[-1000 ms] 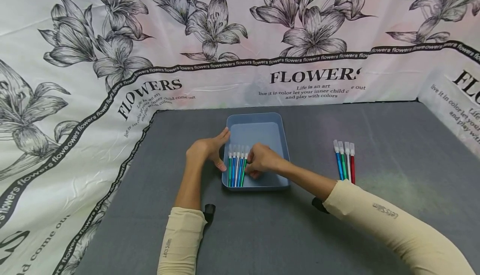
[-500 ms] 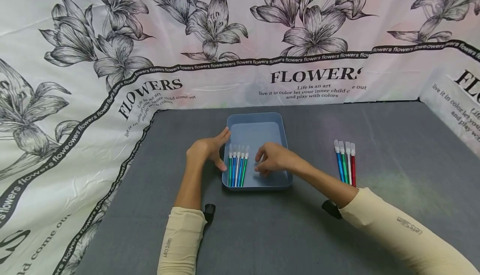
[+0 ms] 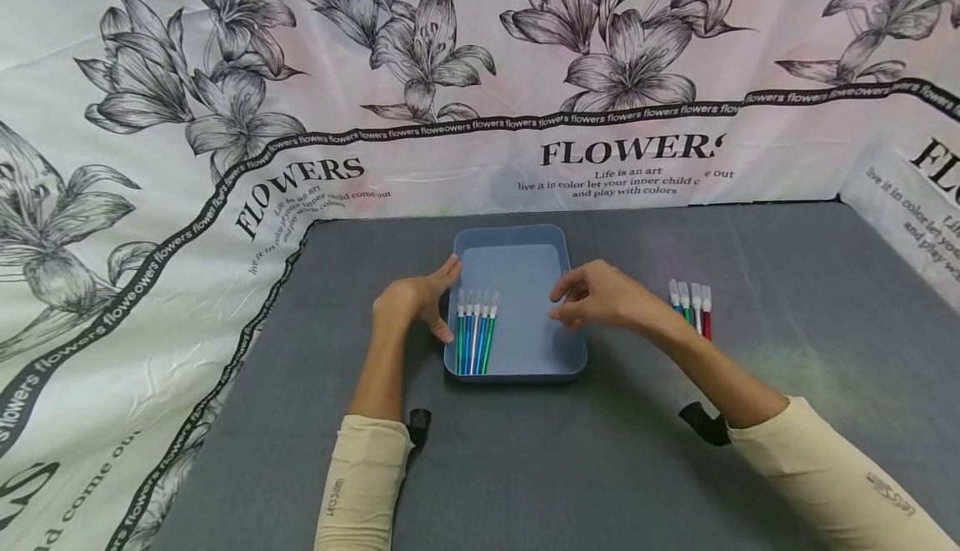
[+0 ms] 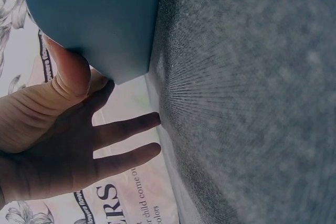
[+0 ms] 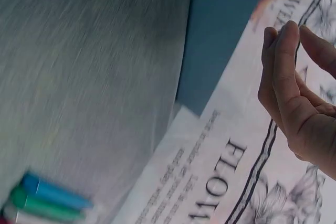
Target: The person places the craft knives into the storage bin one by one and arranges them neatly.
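A blue-grey tray [image 3: 525, 284] holds several capped pens [image 3: 476, 338], blue, green and silver, side by side at its lower left. My left hand [image 3: 415, 299] rests at the tray's left wall, fingers extended; in the left wrist view the thumb of the left hand [image 4: 58, 119] touches the tray wall [image 4: 100, 19]. My right hand [image 3: 600, 297] is over the tray's right edge with nothing in it, fingers loosely bent; the right wrist view shows that empty right hand [image 5: 299, 87] too. Right of the tray lie several more pens [image 3: 697, 305], partly hidden by my right forearm.
The dark grey table cloth [image 3: 510, 468] lies under everything. A white sheet [image 3: 465, 172] printed with flowers and text stands behind the table and along its left side. In the right wrist view, blue and green pens [image 5: 52, 203] lie at the lower left.
My right hand has moved off the row of pens in the tray, to the right and up to the tray's right edge. The left hand has stayed in place.
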